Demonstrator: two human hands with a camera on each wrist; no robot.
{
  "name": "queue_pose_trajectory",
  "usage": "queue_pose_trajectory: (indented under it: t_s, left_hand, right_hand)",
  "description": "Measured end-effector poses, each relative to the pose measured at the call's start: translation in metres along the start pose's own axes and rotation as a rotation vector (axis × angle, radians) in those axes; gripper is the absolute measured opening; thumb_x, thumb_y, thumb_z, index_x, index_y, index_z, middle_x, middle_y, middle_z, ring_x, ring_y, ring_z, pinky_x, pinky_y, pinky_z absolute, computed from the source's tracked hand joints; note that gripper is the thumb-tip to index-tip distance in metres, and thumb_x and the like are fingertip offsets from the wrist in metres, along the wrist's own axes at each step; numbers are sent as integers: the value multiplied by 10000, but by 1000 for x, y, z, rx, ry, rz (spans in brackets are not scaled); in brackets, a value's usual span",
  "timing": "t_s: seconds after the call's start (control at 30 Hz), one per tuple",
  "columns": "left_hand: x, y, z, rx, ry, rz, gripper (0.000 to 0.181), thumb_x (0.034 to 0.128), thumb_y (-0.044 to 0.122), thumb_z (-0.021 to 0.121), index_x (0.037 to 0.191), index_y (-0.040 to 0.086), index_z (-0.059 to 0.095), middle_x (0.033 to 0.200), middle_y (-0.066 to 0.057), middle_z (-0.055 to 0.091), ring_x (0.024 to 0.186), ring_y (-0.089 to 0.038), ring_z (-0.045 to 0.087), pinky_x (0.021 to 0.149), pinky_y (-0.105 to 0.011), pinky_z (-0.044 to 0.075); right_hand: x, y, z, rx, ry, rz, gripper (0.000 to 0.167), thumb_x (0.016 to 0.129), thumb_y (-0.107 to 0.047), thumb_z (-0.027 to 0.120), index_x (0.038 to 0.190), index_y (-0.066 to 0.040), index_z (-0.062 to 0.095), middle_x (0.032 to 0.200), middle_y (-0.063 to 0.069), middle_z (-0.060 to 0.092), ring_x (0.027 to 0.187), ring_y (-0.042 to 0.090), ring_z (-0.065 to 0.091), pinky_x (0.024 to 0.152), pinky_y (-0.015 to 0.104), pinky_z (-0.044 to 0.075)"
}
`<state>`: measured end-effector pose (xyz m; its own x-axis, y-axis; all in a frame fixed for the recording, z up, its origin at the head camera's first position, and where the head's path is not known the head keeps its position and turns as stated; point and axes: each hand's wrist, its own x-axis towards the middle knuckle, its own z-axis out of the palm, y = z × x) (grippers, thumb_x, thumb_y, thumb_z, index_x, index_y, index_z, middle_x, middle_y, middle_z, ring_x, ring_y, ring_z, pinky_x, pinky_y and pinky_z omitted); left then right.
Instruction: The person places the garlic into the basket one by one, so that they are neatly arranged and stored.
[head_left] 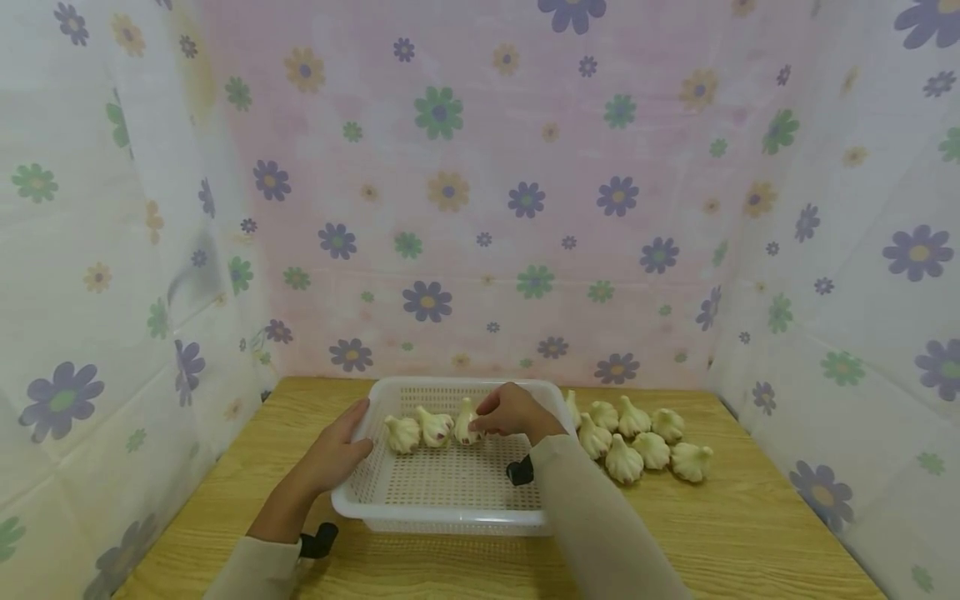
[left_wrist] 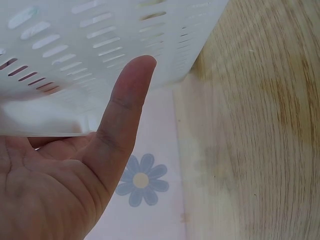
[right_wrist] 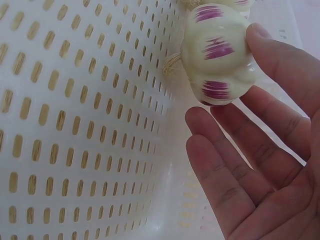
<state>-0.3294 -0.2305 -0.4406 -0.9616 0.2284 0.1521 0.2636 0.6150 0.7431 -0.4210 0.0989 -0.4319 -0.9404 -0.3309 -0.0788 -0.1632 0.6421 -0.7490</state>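
Garlic bulbs point(head_left: 624, 460) cluster beside the basket point(head_left: 442, 516), whose near-right corner a sleeve point(head_left: 600, 517) hides.

Visible count: 11 garlic bulbs point(head_left: 435, 427), 3 in the basket point(head_left: 442, 518) and 8 on the tabletop point(head_left: 757, 508), one partly hidden. 1 basket, 1 tabletop, 2 hands point(head_left: 517, 412), 2 black wrist devices point(head_left: 321, 541).

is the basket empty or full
Neither: the basket is mostly bare, but two garlic bulbs sit inside and the right hand pinches a third.
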Motion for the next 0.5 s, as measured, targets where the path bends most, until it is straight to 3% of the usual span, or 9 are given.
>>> queue_pose_trajectory:
  t_s: [0.5]
  left_hand:
    - [1,-1,1,-7,3,-13,761,964,91,517,1626,-53,172,1708,-259,140,1576,-464,119,1257,-604,123]
  right_hand:
    - [-2,-2,-1,-9,-2,-11,352,841,-260,860,1119,-61,773,840,21,752,839,311,741,690,315,597]
